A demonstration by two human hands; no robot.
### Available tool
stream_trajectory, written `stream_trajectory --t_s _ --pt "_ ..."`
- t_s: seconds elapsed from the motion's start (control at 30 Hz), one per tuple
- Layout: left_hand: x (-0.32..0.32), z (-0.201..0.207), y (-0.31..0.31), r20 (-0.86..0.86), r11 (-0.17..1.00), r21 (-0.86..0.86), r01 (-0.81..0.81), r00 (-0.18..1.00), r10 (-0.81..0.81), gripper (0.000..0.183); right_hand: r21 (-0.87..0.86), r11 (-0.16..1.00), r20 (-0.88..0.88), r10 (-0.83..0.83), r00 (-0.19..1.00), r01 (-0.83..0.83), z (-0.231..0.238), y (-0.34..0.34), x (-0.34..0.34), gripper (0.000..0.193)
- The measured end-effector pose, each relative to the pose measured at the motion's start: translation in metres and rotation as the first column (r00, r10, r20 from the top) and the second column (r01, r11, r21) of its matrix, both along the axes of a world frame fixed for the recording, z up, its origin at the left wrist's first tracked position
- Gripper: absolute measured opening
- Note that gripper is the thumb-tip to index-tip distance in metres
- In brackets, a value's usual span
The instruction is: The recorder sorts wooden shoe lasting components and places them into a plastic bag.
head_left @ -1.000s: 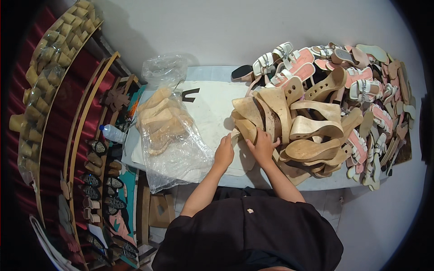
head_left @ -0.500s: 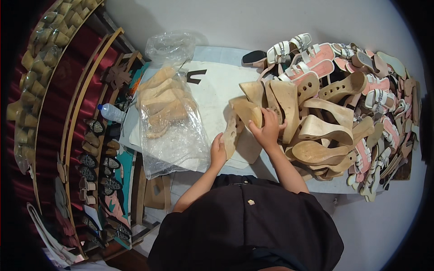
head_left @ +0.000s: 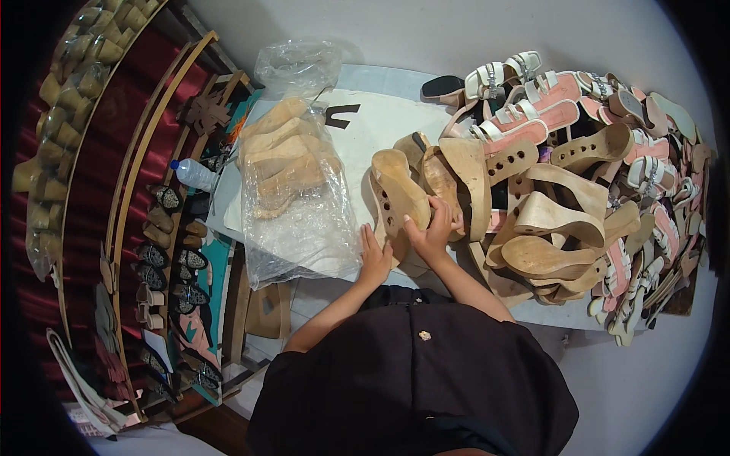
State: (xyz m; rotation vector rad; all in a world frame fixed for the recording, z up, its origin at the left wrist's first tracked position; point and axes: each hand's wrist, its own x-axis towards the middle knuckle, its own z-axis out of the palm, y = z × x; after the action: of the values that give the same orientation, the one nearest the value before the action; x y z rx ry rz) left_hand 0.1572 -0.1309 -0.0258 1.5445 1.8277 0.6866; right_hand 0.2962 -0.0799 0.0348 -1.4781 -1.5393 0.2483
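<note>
My right hand (head_left: 431, 237) is closed on the near end of a pale wooden wedge sole (head_left: 404, 194), thumb on top and fingers along its right side. Close against its left side lies another wooden wedge sole (head_left: 380, 220) with a row of dark round holes. My left hand (head_left: 375, 260) rests at the near end of that holed sole, fingers stretched out and a little apart. More wooden wedge soles (head_left: 465, 171) stand just right of my right hand, some upright. The undersides of the two soles are hidden.
A clear plastic bag (head_left: 300, 239) holding several wooden soles lies on the table's left side. White and pink sandals (head_left: 525, 125) and more wooden wedges (head_left: 551, 258) are heaped to the right. A water bottle (head_left: 194, 175) and shoe-filled racks (head_left: 152, 254) stand further left.
The wedge sole in my right hand has turned from slanting across to lying lengthwise beside the holed one. My right hand has shifted slightly nearer and left; the left-hand fingers have spread.
</note>
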Motion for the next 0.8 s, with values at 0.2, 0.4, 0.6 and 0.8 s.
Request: stream_trajectory --t_s 0.2,0.4,0.6,0.8 --pt "0.004 -0.009 -0.009 0.043 0.979 -0.079 0.187 0.982 -0.184 0.066 0.006 0.999 0.009 0.047 0.999 -0.047 -0.023 -0.015 -0.015 0.058" --pt "0.002 0.002 -0.007 0.282 0.992 0.003 0.127 0.952 -0.123 0.059 -0.069 0.996 0.121 0.068 0.990 -0.060 -0.038 -0.017 -0.004 0.060" --pt "-0.004 0.010 0.005 0.275 0.997 0.004 0.082 0.958 -0.080 0.061 -0.179 0.979 0.076 0.115 0.990 -0.100 -0.042 -0.019 0.001 0.060" --pt "-0.002 -0.009 0.026 0.417 0.999 0.045 0.019 0.908 -0.036 0.060 -0.092 0.988 0.209 0.144 0.967 -0.127 -0.034 -0.021 0.003 0.065"
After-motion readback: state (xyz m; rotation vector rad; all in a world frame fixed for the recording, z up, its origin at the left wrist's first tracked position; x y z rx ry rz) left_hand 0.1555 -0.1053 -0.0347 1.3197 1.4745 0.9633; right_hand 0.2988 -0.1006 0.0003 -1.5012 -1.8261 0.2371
